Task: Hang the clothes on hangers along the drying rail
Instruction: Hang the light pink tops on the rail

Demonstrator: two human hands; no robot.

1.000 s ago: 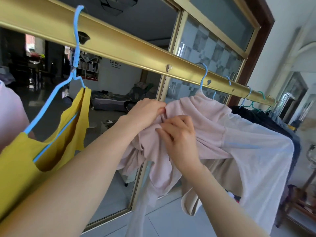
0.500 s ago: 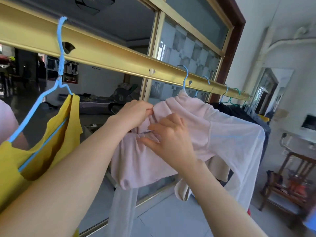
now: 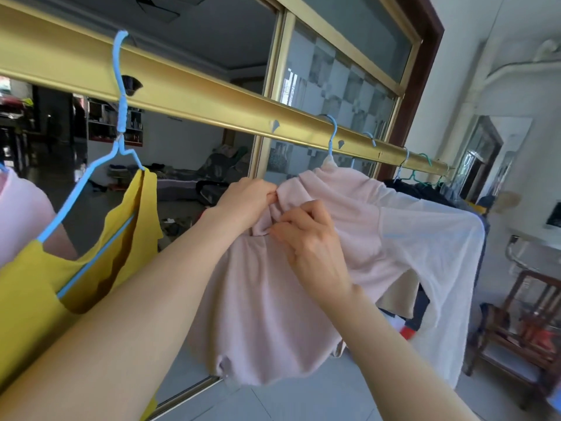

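A gold drying rail (image 3: 212, 104) runs from upper left down to the right. A pale pink long-sleeved top (image 3: 379, 226) hangs from it on a blue hanger (image 3: 333, 132). My left hand (image 3: 247, 202) pinches the top's left shoulder fabric. Just below it, my right hand (image 3: 309, 241) grips the bunched cloth. The top's body hangs down under my hands, and its right sleeve drapes to the right. A yellow garment (image 3: 39, 287) hangs on another blue hanger (image 3: 120, 86) at the left.
Dark clothes (image 3: 431, 191) on blue and green hangers crowd the rail's far right end. A pink garment (image 3: 18, 214) shows at the left edge. Glass sliding doors (image 3: 334, 71) stand behind the rail. A wooden chair (image 3: 522, 317) sits at the lower right on the tiled floor.
The pink top's bunched body has dropped and spread out below my hands. Both hands stay at its left shoulder, the right one shifting slightly along the cloth.
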